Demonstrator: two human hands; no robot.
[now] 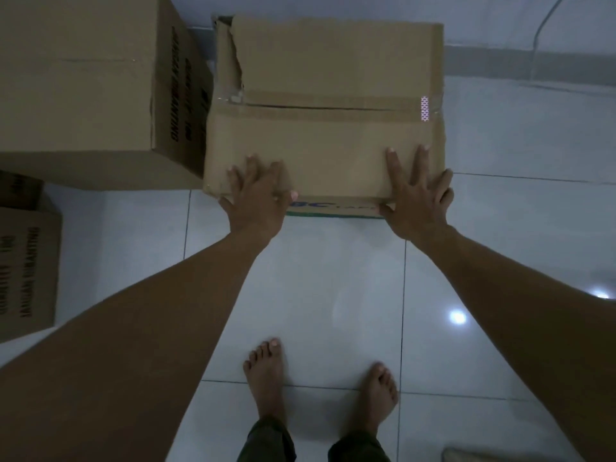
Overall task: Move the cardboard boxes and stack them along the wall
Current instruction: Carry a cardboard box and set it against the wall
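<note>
A taped cardboard box (326, 78) with a torn top-left flap sits on the white tiled floor against the wall (366, 8). My left hand (258, 195) lies flat on its near left top edge, fingers straight. On the near right corner my right hand (416, 191) rests the same way, fingers spread, thumb over the front face. A taller printed cardboard box (83, 88) stands just left of it, touching or nearly touching. A third printed box (26, 261) sits lower at the left edge.
My bare feet (320, 391) stand on the glossy tiles about one tile back from the box. A grey skirting band (533, 65) and a thin cable (546, 21) run along the wall at right. Open floor lies to the right of the box.
</note>
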